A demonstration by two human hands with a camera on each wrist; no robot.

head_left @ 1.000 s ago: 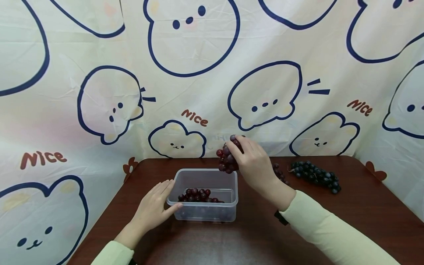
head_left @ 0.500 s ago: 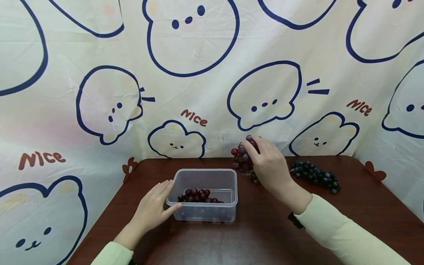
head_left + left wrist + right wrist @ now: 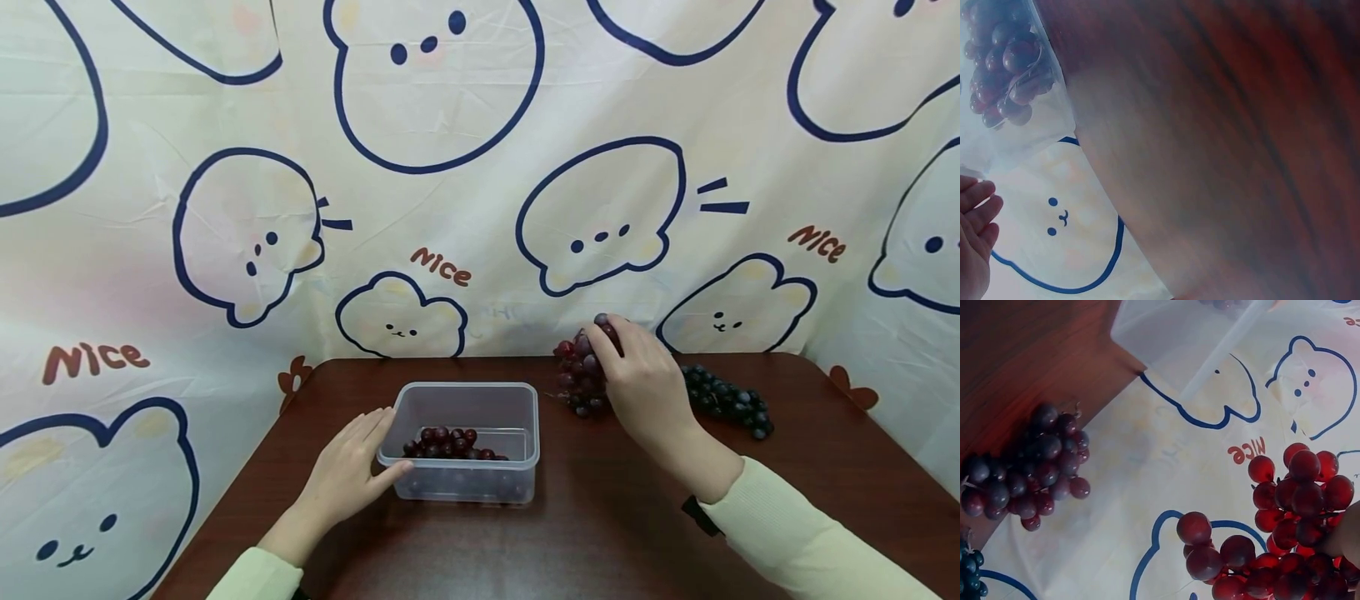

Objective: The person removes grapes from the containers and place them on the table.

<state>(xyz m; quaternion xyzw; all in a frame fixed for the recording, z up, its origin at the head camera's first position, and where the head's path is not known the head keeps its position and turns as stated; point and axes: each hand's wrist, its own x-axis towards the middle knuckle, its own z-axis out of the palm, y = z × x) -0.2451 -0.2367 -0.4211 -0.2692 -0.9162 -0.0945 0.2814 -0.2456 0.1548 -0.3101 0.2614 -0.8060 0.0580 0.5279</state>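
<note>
My right hand [image 3: 648, 387] grips a bunch of red grapes [image 3: 581, 362] above the table, to the right of a clear plastic box [image 3: 465, 483]. In the right wrist view the held red grapes [image 3: 1291, 500] fill the lower right. Beneath and behind them in the head view, a dark purple bunch [image 3: 585, 407] lies on the table, partly hidden. My left hand [image 3: 341, 471], fingers straight, rests against the box's left side with the thumb at its front rim. Inside the box lies another bunch of red grapes [image 3: 446, 446], also seen through the wall in the left wrist view.
A blue-black bunch of grapes [image 3: 723, 400] lies at the back right of the brown table [image 3: 480, 550], partly behind my right hand. A cream cloth [image 3: 487, 217] printed with bear faces hangs behind the table and along both sides.
My right hand has moved right, away from over the box's right edge, carrying the red grapes. The left hand and the box have stayed put.
</note>
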